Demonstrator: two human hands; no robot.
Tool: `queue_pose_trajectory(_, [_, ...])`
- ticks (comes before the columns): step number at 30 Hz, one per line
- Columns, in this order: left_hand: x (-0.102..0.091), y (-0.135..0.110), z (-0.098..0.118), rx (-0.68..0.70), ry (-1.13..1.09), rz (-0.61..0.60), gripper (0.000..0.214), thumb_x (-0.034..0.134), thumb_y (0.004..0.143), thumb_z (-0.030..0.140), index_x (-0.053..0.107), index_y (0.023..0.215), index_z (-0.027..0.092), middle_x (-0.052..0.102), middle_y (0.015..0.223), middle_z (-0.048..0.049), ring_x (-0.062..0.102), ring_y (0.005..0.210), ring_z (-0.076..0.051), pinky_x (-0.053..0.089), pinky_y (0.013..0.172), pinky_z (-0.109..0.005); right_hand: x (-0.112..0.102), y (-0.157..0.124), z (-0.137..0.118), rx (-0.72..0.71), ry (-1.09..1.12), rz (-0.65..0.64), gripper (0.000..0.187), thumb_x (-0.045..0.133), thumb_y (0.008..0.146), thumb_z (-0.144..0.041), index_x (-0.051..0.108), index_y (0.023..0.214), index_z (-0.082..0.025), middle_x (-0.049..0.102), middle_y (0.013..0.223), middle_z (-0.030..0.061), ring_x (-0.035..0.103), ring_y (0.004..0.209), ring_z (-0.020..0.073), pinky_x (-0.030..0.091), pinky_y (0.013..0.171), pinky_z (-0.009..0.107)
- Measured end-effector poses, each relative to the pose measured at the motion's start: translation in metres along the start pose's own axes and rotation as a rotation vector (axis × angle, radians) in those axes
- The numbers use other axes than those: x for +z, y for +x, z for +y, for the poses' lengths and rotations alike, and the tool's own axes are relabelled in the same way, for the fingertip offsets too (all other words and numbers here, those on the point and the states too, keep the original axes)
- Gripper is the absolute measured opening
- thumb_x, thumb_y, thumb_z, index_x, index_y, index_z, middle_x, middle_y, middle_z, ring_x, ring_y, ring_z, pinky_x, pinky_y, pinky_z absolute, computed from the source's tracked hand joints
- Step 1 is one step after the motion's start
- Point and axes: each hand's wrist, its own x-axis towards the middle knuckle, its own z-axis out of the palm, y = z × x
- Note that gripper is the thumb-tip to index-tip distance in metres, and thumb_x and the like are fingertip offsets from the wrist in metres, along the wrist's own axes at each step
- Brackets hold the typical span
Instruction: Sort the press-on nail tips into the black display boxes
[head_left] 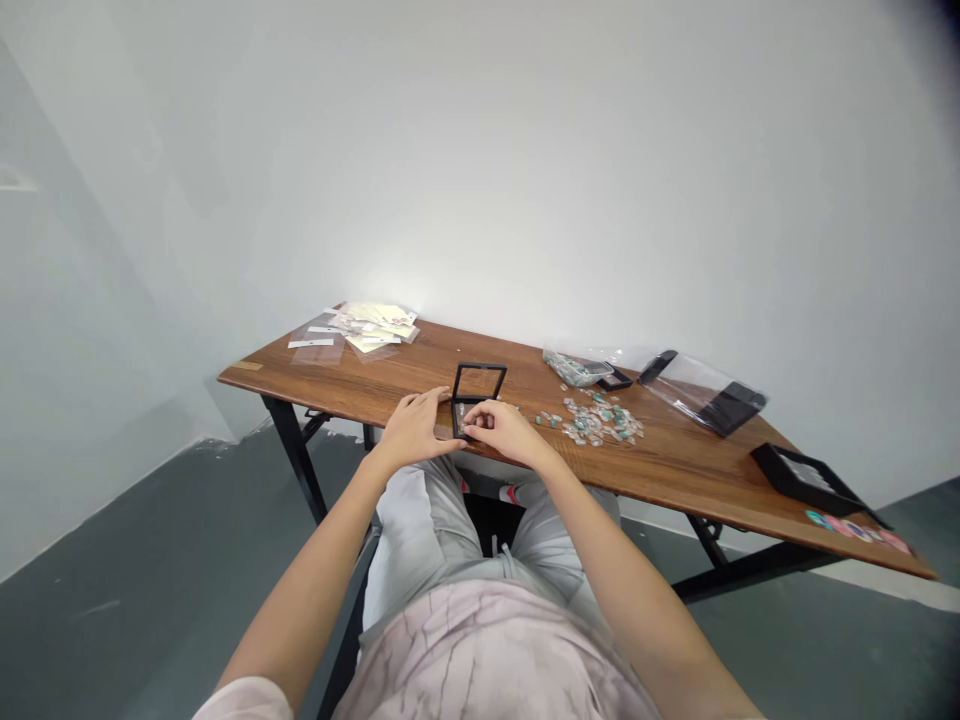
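A small black display case (480, 381) with a clear window in its raised lid stands opened near the front edge of the table. My left hand (415, 430) spans its left side, thumb at the near edge and fingers by the hinge, holding it in place. Over the lower half is my right hand (506, 430), its fingertips pinched together inside the case. Whatever lies between those fingertips is too small and too hidden to make out. Small pale pieces (461, 410) show inside the case beside the fingers. To the right lies a pile of clear and green stone chips (600, 420).
A bag of stones (576, 368) and a small black case (615, 378) lie behind the pile. Farther right are a clear-and-black package (701, 390), a black box (806, 478) and colourful round pieces (855, 528). Card-backed clear sleeves (371, 325) cover the table's (300, 378) back left.
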Motion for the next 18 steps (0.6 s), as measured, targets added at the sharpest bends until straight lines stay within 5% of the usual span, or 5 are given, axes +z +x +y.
queue_pose_trajectory(10, [-0.001,-0.001,0.001,0.0,-0.002,0.006,0.094,0.065,0.075,0.077,0.039,0.145,0.02,0.049,0.154,-0.0151,0.05,0.139,-0.033,0.032,0.116,-0.047,-0.008,-0.017,0.005,-0.042,0.019,0.136,0.015,0.067,0.09,-0.032,0.073,0.099,-0.021,0.069,0.086,0.0018,0.058,0.074,0.0157,0.045,0.07,0.028])
queue_pose_trajectory(18, [-0.003,-0.001,0.002,-0.017,-0.015,0.005,0.101,0.067,0.073,0.077,0.033,0.149,0.02,0.054,0.149,-0.0136,0.052,0.137,-0.032,0.033,0.116,-0.046,-0.068,-0.073,0.09,0.042,-0.196,0.577,0.022,0.059,0.092,-0.04,0.07,0.09,-0.021,0.071,0.094,0.0073,0.063,0.085,0.0227,0.048,0.082,0.036])
